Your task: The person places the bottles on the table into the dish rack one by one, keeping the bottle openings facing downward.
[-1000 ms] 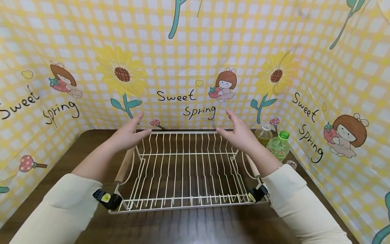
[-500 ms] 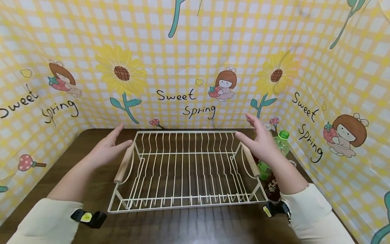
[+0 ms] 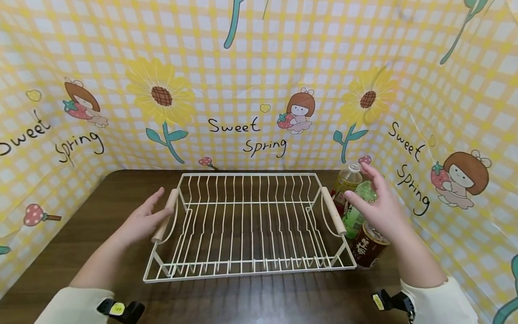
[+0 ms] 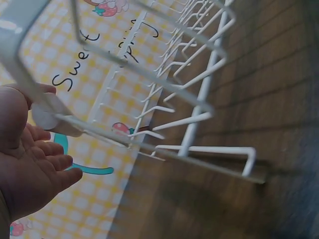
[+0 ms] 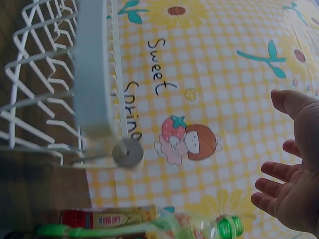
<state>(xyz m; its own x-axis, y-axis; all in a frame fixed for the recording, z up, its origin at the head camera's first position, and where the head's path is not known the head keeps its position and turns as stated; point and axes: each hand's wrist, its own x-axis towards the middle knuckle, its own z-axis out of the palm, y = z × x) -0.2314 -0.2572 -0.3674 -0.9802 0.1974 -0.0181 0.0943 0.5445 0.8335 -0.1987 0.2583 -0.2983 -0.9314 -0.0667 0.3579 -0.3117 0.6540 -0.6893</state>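
The left hand (image 3: pixel 142 221) sits at the lower left of the head view, fingers straight and loose, holding nothing; its fingertips lie just beside the wooden handle (image 3: pixel 165 215) on the left end of the dish rack (image 3: pixel 247 225), and the left wrist view shows the palm (image 4: pixel 27 169) open next to the handle's round end. The right hand (image 3: pixel 382 208) hangs at the right of the frame, open too and empty, in front of three bottles (image 3: pixel 356 198) that stand just past the rack's right handle (image 3: pixel 333 217); whether it touches the green bottle cannot be told.

The rack rests flat on the brown table (image 3: pixel 101 193), in the middle of the frame. It looks light and stiff (thin white wire, all air between the bars), so it should lift easily but may tip if taken by one end. The two wooden handles look like the natural grip, one per hand; the thin wire would dig into fingers
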